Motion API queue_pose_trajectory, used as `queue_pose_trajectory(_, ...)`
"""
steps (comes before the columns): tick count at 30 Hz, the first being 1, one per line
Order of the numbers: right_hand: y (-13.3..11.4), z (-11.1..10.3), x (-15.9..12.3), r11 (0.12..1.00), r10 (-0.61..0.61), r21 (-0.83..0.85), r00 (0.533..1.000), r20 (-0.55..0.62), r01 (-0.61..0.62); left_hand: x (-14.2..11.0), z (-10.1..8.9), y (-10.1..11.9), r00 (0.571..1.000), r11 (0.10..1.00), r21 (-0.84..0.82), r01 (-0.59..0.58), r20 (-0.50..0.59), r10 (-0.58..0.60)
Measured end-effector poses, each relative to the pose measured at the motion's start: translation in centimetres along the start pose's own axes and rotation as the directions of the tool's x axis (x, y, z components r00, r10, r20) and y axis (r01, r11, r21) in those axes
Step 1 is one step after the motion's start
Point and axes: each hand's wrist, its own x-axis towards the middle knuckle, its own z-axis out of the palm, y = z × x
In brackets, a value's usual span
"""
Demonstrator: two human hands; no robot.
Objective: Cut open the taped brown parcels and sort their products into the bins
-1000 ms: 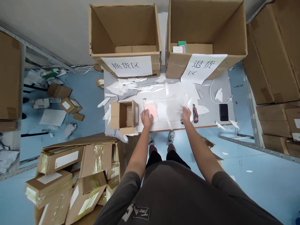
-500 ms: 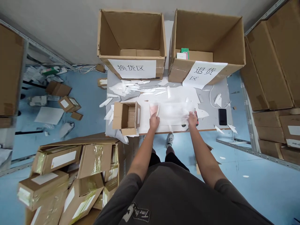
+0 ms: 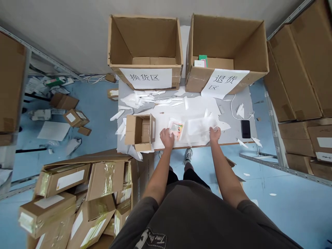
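Left hand [image 3: 167, 139] at colourful packet's [image 3: 177, 130] left edge, grip unclear, right hand [image 3: 214, 134] pinching wrap [image 3: 199, 126]

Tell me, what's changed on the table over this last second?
The packet shifted right, away from the small box, and now shows a colourful side instead of pink. The right hand moved right, holding the clear wrap. The small box and phone stayed put.

Left sheet [image 3: 145, 78] “换货区”, right sheet [image 3: 224, 83] “退货区”, shirt [image 3: 197, 214] “Time”
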Motion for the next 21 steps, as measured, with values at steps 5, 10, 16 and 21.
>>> queue_pose_trajectory(5, -0.8, -1.6, -0.3, 0.993, 0.021, -0.108, 0.982, -0.188, -0.042, 1.4, 0.2, -0.7, 0.982, 0.995, 0.034, -0.098, 0.167, 0.091)
queue_pose_trajectory(10, -3.0, -2.6, -2.9, 0.885, -0.350, -0.389, 0.918, -0.189, 0.257, 3.6, -1.3, -2.9, 0.972, 0.936, -0.275, 0.218, -0.026, -0.234)
queue_pose_trajectory(16, -3.9, 3.8, -9.4, 0.877, -0.345, -0.227, 0.883, 0.316, 0.424, -0.5, -3.3, -2.2, 0.962, 0.987, -0.155, -0.031, -0.273, -0.012)
queue_pose_trajectory(21, -2.7, 10.9, -11.6, 0.893, 0.076, -0.415, 0.848, 0.524, 0.175, -1.0, -1.7, -0.4, 0.959, 0.965, 0.006, -0.261, 0.120, 0.259)
